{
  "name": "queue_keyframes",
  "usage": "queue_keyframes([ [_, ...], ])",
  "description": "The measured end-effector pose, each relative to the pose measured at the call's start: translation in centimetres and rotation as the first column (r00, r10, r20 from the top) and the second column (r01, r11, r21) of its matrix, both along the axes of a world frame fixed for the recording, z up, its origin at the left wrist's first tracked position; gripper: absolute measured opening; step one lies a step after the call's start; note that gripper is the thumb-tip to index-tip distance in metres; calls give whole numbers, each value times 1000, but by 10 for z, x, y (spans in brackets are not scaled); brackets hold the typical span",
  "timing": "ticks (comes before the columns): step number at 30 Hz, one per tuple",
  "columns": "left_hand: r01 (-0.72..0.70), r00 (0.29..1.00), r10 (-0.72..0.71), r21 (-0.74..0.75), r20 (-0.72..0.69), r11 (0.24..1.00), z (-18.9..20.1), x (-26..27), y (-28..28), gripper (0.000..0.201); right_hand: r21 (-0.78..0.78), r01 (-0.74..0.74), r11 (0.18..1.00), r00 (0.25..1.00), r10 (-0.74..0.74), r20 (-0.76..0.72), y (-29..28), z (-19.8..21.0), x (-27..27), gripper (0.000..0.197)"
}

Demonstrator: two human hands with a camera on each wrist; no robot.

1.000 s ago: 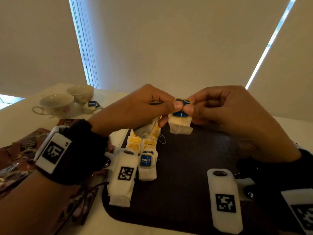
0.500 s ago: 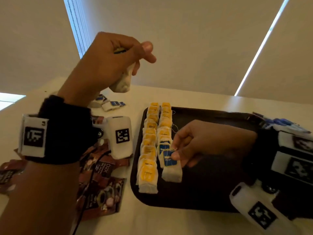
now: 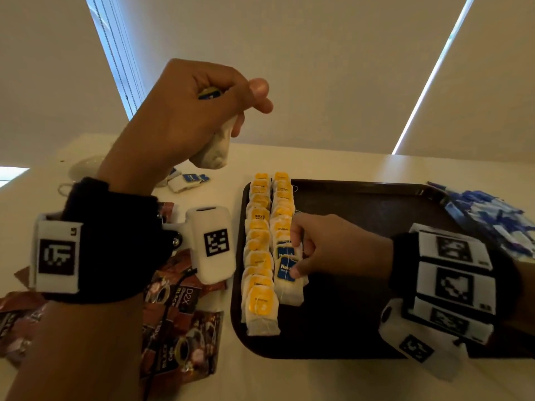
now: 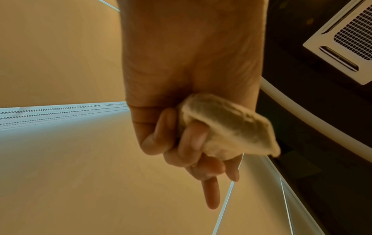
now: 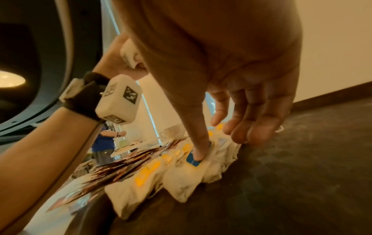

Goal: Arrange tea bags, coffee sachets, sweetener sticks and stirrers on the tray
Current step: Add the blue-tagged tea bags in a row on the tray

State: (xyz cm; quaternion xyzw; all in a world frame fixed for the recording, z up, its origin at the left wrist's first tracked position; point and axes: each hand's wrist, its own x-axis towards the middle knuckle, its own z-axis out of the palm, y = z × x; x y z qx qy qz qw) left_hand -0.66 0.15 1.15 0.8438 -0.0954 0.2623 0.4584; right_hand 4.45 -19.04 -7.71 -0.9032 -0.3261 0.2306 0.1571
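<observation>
A dark tray (image 3: 376, 285) lies in front of me with two rows of yellow-tagged tea bags (image 3: 257, 256) along its left side. At the near end of the right row lies a blue-tagged tea bag (image 3: 285, 273). My right hand (image 3: 298, 256) rests there, its thumb pressing that bag's blue tag (image 5: 191, 160) while the other fingers (image 5: 237, 130) lie loosely on the row behind. My left hand (image 3: 231, 117) is raised above the table, left of the tray, and grips a small bunch of tea bags (image 4: 231, 124), with a blue and yellow tag showing at the knuckles.
Brown coffee sachets (image 3: 179, 328) are spread on the white table left of the tray. Blue sweetener sticks (image 3: 492, 221) are piled at the tray's right edge. Loose blue-tagged tea bags (image 3: 188, 180) and a white cup (image 3: 86, 169) sit further back on the left.
A second ago both hands held one blue-tagged tea bag above the tray. The right hand has brought it down onto the right row, and the left hand has lifted away with its bunch.
</observation>
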Motion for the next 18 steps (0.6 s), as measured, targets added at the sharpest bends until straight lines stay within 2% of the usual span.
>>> queue_keyframes([
  [3,-10,1000,10,-6,11,1000,0,0,3,31,-31,-178,984,983,179,46,-6,9,-13,27],
  [6,-8,1000,8,-12,19,1000,1,0,3,30,-140,-304,942,949,313,43,-7,5,-17,35],
  [18,-4,998,-1,-87,-62,996,-8,9,-10,35,-147,-343,928,933,355,62,-2,-1,-4,31],
])
